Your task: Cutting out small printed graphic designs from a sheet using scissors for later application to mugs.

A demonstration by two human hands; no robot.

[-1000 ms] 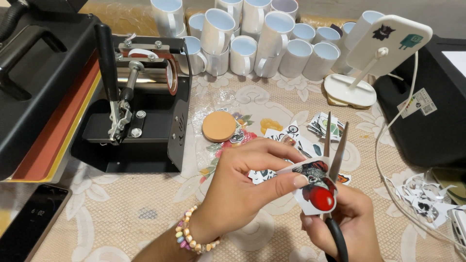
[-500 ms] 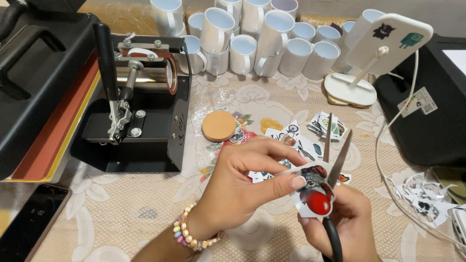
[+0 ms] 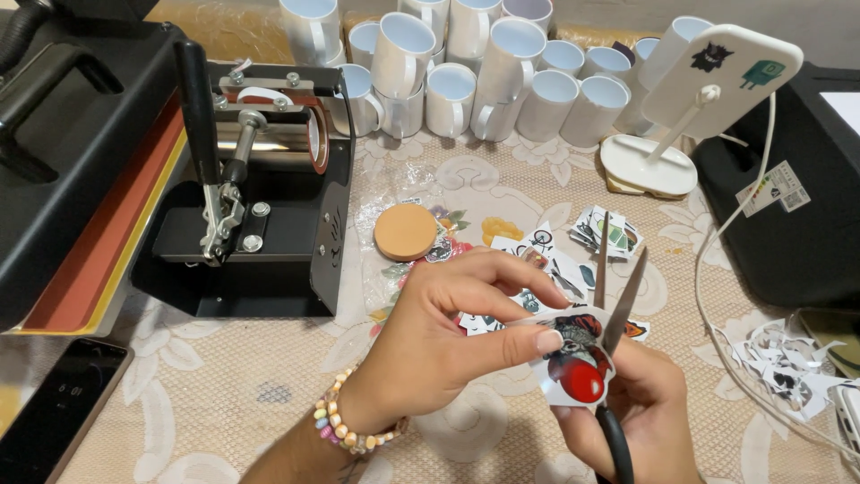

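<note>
Your left hand [image 3: 439, 336] pinches a red-and-black printed paper cutout [image 3: 573, 363]. At its three o'clock, your right hand [image 3: 640, 408] grips black-handled scissors [image 3: 618, 296], blades parted, pointing twelve o'clock.

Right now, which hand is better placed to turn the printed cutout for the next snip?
Likely the left hand: its fingers pinch the cutout, while the right hand holds the open scissors.

Bright, even indoor light, probably from overhead; soft shadows lie under the hands [image 3: 448, 332] on the surface [image 3: 224, 394]. Mild glare on the far white mugs [image 3: 502, 63]; edges slightly bent, focus sharp.
</note>
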